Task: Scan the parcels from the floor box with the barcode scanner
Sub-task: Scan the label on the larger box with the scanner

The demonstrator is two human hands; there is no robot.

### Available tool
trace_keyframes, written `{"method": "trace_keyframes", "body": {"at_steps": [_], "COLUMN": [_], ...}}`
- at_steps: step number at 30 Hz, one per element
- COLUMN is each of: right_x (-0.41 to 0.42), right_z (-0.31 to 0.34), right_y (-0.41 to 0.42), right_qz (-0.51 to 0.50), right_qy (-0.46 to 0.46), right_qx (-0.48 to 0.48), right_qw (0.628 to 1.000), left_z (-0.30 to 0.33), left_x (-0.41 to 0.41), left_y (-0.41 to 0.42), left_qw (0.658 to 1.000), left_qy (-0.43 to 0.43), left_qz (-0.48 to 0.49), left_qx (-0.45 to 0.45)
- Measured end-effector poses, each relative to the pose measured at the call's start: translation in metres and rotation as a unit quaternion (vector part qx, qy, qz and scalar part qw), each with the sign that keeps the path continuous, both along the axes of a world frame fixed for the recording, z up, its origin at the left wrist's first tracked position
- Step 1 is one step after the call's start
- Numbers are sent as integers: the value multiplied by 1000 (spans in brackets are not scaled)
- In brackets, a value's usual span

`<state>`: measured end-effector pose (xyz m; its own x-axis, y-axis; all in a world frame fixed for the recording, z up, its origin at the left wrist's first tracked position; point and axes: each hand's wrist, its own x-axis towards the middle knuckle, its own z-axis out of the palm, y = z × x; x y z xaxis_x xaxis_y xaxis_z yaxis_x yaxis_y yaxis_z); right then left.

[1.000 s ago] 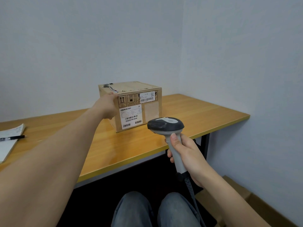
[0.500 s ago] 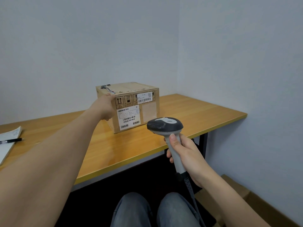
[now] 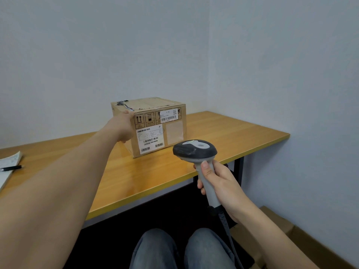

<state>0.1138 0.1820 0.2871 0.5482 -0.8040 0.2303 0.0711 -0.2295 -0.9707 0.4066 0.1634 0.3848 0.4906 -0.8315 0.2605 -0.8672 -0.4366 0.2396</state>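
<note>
A person sits at a wooden desk (image 3: 223, 133) set into the corner of a pale-walled room. A cardboard parcel (image 3: 175, 131) stands on the desk, towards the far side, with its labelled face turned towards the sitter. The left hand (image 3: 124, 128) reaches out and rests against the parcel's left side near the top edge, seemingly to steady it and keep that face squared up; how far the fingers wrap around the corner cannot be made out.

The large white label (image 3: 150, 140) with several barcodes sits low on the near face, and a smaller label (image 3: 168, 115) sits higher, to the right.

The right hand (image 3: 221, 183) is wrapped firmly around the grey handle of the barcode scanner (image 3: 195, 149), held in the air just off the desk's near edge, to the right of the parcel. The handle's long axis runs from low and near up and slightly left; the dark head points away from the sitter, towards the parcel's labelled face. Its cable drops down past the knees.

At the far left of the desk lie a notebook (image 3: 7, 167) and a pen (image 3: 11, 168). An open cardboard box (image 3: 279, 226) sits on the floor to the right.
</note>
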Motion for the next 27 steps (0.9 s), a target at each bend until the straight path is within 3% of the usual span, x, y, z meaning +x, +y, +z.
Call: {"method": "trace_keyframes", "body": {"at_steps": [27], "right_x": [0], "right_z": [3], "right_y": [4], "right_qz": [28], "right_qy": [5], "right_qx": [-13], "right_qw": [1000], "left_z": [-5], "left_x": [7], "left_y": [-5], "left_qw": [1000], "left_qy": [-29], "left_qz": [1], "left_qx": [6]}}
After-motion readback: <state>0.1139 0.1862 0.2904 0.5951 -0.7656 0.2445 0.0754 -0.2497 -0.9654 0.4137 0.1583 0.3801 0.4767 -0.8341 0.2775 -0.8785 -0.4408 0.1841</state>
